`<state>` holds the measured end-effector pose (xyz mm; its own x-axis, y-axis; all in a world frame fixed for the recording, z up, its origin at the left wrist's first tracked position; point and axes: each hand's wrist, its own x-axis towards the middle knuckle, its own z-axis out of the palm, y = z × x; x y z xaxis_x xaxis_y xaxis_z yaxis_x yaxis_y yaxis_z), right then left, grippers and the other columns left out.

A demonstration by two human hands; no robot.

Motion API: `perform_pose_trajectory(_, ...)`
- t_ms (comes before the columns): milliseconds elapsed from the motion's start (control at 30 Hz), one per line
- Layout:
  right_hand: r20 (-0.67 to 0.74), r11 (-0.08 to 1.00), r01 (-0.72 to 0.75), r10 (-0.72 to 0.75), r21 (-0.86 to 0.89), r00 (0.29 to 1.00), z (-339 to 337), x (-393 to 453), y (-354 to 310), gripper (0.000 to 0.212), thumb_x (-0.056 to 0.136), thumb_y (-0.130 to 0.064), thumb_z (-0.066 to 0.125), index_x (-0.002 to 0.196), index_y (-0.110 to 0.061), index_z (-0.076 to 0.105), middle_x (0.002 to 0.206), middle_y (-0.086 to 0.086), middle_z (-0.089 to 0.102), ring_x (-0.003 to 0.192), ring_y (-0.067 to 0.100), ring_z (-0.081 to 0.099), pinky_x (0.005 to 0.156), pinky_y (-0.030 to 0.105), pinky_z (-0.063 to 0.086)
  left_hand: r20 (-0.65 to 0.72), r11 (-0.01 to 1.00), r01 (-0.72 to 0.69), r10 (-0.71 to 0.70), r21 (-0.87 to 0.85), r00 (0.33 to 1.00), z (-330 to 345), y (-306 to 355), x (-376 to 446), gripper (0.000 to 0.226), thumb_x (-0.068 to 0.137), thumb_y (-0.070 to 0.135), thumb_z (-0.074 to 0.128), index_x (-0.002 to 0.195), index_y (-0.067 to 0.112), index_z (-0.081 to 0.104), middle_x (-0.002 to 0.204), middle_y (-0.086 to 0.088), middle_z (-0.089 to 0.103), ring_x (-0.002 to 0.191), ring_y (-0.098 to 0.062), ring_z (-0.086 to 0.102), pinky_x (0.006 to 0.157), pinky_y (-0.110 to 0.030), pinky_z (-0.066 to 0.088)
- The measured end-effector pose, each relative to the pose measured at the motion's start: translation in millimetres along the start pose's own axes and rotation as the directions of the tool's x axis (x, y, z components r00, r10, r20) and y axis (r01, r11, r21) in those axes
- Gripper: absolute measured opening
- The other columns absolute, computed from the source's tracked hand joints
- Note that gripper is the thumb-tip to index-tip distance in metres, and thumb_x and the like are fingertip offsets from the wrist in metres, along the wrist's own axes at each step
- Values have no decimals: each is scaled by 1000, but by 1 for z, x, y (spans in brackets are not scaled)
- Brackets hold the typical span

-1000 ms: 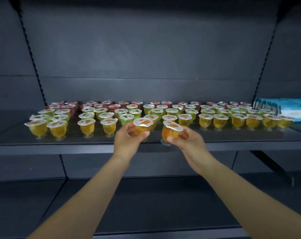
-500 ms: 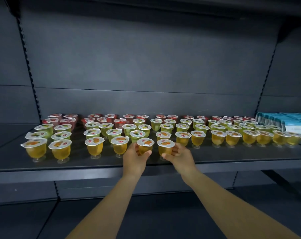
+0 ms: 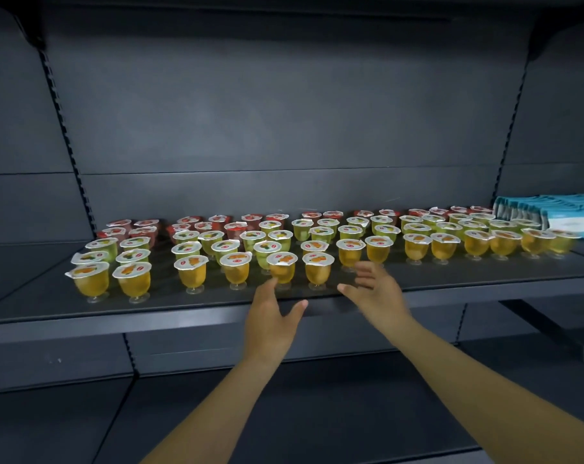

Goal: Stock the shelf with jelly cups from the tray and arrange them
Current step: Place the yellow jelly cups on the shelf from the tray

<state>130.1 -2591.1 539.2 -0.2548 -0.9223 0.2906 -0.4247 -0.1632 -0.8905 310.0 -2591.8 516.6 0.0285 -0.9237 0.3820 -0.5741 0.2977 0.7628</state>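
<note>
Several jelly cups stand in rows on the dark shelf (image 3: 83,313): orange ones in front, green behind, red at the back. Two orange cups, one (image 3: 282,271) and another (image 3: 318,267), stand upright at the front middle. My left hand (image 3: 272,324) is just below the first cup with fingers spread, its fingertips near the cup's foot and holding nothing. My right hand (image 3: 376,289) hovers to the right of the second cup, fingers straight and apart, empty. No tray is in view.
A stack of teal and white packets (image 3: 558,219) lies at the shelf's right end. A lower shelf (image 3: 283,413) runs beneath my forearms. Slotted uprights (image 3: 66,135) frame the back panel. A gap in the front row lies left of the middle.
Both hands let go of the two orange cups, which now stand in the front row, and drew back toward the shelf edge with fingers spread. The view also tilted upward.
</note>
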Motion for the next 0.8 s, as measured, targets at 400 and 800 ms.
perform_pose_trajectory(400,360,631,432,-247,-645,900,-94,-94,85,67,85,-47,63,141,-21,37,146,-1,31,135,17,27,110,31,29,396,696,-428,221,576,891,68,19,-95,67,93,46,51,145,17,22,152,-3,21,141,-21,17,116,-32,12)
perform_pose_trajectory(800,474,739,209,166,-641,865,-117,-172,292,70,83,-45,64,142,-20,36,149,3,28,140,23,22,111,33,26,622,767,-316,-133,558,772,219,-74,-226,64,92,47,49,144,18,27,148,-2,28,137,-22,27,111,-30,20)
